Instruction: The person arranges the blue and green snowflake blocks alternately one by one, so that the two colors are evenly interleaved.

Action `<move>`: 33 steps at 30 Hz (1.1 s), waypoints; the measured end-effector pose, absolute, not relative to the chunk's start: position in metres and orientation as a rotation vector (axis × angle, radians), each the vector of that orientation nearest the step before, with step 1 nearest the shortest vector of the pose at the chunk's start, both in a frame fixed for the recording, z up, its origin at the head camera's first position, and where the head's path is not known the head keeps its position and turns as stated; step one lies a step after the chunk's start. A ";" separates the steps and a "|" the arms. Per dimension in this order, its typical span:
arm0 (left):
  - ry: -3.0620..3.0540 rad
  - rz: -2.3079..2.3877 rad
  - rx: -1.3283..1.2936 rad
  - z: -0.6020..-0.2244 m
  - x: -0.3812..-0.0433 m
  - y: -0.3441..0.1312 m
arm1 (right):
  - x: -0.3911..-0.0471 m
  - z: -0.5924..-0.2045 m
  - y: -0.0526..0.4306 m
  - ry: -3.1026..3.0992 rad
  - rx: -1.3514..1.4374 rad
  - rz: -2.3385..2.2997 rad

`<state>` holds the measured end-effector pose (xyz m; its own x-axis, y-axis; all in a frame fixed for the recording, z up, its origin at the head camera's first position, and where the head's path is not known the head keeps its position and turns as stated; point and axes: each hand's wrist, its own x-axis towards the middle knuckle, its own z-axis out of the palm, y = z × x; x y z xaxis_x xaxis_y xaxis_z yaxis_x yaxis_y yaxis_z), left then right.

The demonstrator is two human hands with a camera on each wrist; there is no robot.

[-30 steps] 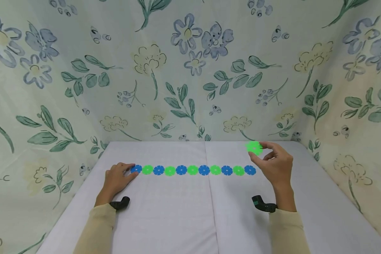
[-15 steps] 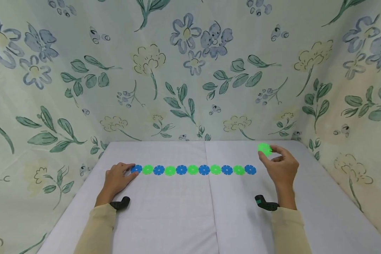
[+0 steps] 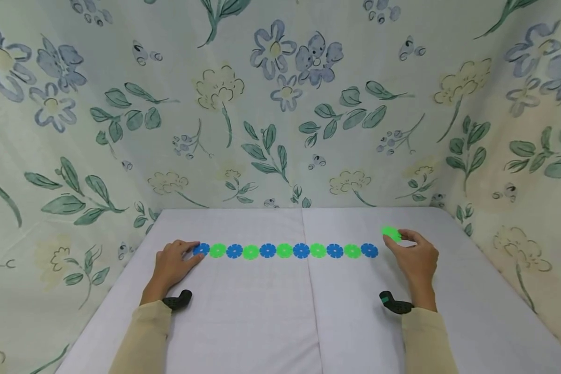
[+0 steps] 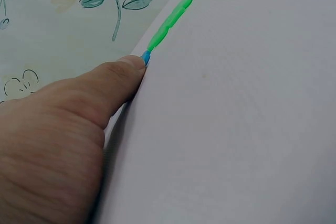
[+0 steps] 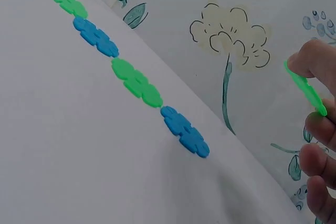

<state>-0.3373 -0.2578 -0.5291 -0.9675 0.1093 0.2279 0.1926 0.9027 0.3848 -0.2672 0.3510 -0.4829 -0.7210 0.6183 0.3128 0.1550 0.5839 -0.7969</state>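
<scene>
Blue and green notched plastic snowflake discs lie in one alternating row across the white table. My left hand (image 3: 173, 262) pinches the blue snowflake disc (image 3: 202, 250) at the row's left end between thumb and forefinger; in the left wrist view the thumb hides most of that disc (image 4: 146, 56). A green snowflake disc (image 3: 391, 234) is held up by its edges in my right hand (image 3: 416, 257), apart from the row. It sits just right of and behind the last blue snowflake disc (image 3: 369, 250). The right wrist view shows the held disc (image 5: 305, 88) nearly edge-on between thumb and finger.
White cloth covers the table (image 3: 243, 317), with a crease (image 3: 312, 291) running front to back. A floral curtain (image 3: 280, 156) hangs behind and along both sides. Each wrist carries a black camera mount, such as the right mount (image 3: 395, 304).
With the green snowflake disc in its grip, my right hand has moved right, then lowered toward the table. My left hand and the row of discs have stayed in place.
</scene>
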 end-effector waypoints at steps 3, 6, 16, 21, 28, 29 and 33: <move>-2.870 -0.612 -0.227 -0.531 -0.339 -0.258 | -0.267 -0.488 0.357 -2.246 -0.663 1.064; -2.879 -0.609 -0.217 -0.532 -0.340 -0.257 | -0.266 -0.492 0.361 -2.265 -0.702 1.079; -2.882 -0.605 -0.210 -0.530 -0.337 -0.256 | -0.266 -0.502 0.369 -2.437 -0.789 1.045; -2.883 -0.601 -0.202 -0.530 -0.337 -0.256 | -0.266 -0.506 0.369 -2.500 -0.797 1.035; -2.880 -0.597 -0.217 -0.531 -0.337 -0.256 | -0.268 -0.509 0.368 -2.604 -0.727 0.915; -2.879 -0.597 -0.217 -0.531 -0.337 -0.257 | -0.268 -0.509 0.368 -2.612 -0.720 0.900; -2.872 -0.598 -0.214 -0.531 -0.338 -0.257 | -0.271 -0.513 0.369 -2.634 -0.717 0.859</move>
